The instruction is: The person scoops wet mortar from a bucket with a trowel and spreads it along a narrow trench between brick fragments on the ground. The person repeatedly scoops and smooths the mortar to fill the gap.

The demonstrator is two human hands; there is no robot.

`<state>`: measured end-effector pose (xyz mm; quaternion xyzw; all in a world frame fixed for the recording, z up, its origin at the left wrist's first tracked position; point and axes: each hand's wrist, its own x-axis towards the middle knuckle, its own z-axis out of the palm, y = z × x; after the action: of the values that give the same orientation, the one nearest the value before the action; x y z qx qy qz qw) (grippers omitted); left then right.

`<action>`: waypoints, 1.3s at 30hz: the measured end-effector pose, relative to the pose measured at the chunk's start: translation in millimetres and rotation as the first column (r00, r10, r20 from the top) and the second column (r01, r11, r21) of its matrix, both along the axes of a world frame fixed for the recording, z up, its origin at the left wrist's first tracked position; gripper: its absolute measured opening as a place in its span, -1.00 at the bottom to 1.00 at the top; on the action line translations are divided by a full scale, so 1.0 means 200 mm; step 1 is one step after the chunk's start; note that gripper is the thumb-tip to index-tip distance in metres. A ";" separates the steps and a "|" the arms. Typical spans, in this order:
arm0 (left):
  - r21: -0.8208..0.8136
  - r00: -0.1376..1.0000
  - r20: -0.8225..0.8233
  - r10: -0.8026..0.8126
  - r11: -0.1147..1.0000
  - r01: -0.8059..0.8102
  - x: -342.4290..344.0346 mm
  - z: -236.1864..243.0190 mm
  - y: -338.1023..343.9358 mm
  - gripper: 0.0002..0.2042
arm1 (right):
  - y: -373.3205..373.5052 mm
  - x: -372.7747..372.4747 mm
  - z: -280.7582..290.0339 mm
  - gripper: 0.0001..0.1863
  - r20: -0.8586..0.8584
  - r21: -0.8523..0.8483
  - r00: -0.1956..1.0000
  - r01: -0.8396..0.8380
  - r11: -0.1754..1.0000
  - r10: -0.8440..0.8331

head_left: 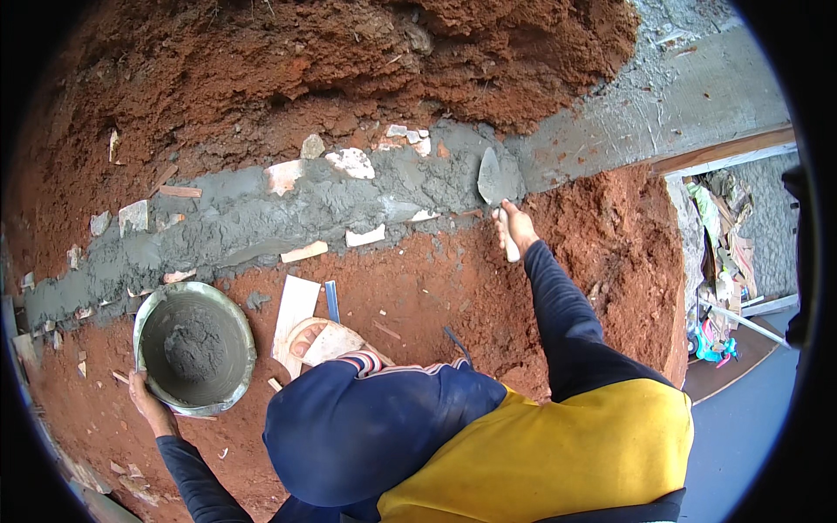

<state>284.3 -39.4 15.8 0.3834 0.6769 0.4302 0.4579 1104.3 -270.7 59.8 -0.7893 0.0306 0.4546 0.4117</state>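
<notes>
My right hand is wrapped round the handle of a pointed trowel. Its grey blade rests on or just over the wet mortar strip, near the strip's right end. At the lower left, my left hand grips the side of a round bucket, thumb near the rim and some fingers hidden beneath it. Grey mortar covers the bucket's bottom and smears its inner wall. Pale broken pieces of stone or tile are set along both edges of the mortar strip.
A red earth bank rises behind the strip. At the right, a concrete beam meets the strip's end. My sandalled foot stands by a pale board and a blue strip. Mixed debris lies far right.
</notes>
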 end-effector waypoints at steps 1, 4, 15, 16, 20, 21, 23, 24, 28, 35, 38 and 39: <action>0.019 0.999 -0.023 0.028 0.999 -0.027 0.01 0.00 0.01 -0.83 | 0.02 -0.03 -0.03 -0.53 -0.111 0.032 0.994 0.031 0.999 -0.027; 0.025 0.995 -0.030 0.093 0.995 -0.092 0.04 0.01 0.03 -0.83 | 0.10 -0.15 -0.10 -0.53 -0.200 0.119 0.978 0.078 0.990 -0.053; -0.013 0.999 0.050 0.007 1.000 -0.006 0.09 0.05 0.02 -0.84 | 0.35 -0.56 -0.03 -0.52 -0.190 0.084 0.977 -0.082 0.993 0.097; -0.011 0.998 0.059 0.028 1.000 -0.027 0.08 0.04 0.01 -0.84 | 0.36 -0.63 -0.04 -0.51 -0.181 0.077 0.980 -0.075 0.994 0.088; -0.028 0.998 0.054 0.015 1.000 -0.014 0.07 0.03 0.02 -0.83 | 0.40 -0.68 0.01 -0.49 -0.133 0.085 0.914 -0.374 0.923 0.383; -0.028 0.999 0.024 0.030 0.999 -0.029 0.06 0.03 0.02 -0.82 | 0.41 -0.65 0.05 -0.48 -0.019 0.061 0.910 -0.413 0.909 0.415; -0.025 0.998 0.061 0.017 1.000 -0.016 0.06 0.03 0.02 -0.81 | 0.45 -0.49 0.15 -0.43 0.329 -0.176 0.742 -0.559 0.810 0.584; -0.019 0.997 0.074 0.019 1.000 -0.018 0.07 0.03 0.02 -0.80 | 0.50 -0.40 0.19 -0.37 0.408 -0.508 0.440 -0.618 0.600 0.800; 0.019 0.993 0.050 0.111 0.994 -0.112 0.08 0.01 0.01 -0.79 | 0.55 -0.21 0.17 -0.56 0.387 -0.883 -0.183 -0.355 0.307 0.903; -0.037 0.991 0.131 -0.029 0.999 0.034 -0.01 -0.02 0.02 -0.77 | 0.26 -0.41 0.06 -0.56 0.516 -0.779 -0.286 -0.548 0.304 0.807; -0.021 0.993 0.094 -0.071 0.997 0.073 -0.02 -0.01 0.02 -0.76 | 0.25 -0.55 0.12 -0.58 0.554 -0.616 0.101 -0.618 0.488 0.827; -0.055 0.998 0.047 -0.040 0.998 0.042 -0.01 0.00 0.02 -0.75 | 0.26 -0.61 0.11 -0.62 0.552 -0.492 0.294 -0.641 0.589 0.780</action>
<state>282.7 -35.9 16.4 0.3744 0.6699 0.4103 0.4926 981.6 -219.6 82.6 -0.8603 -0.4484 0.2324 0.0693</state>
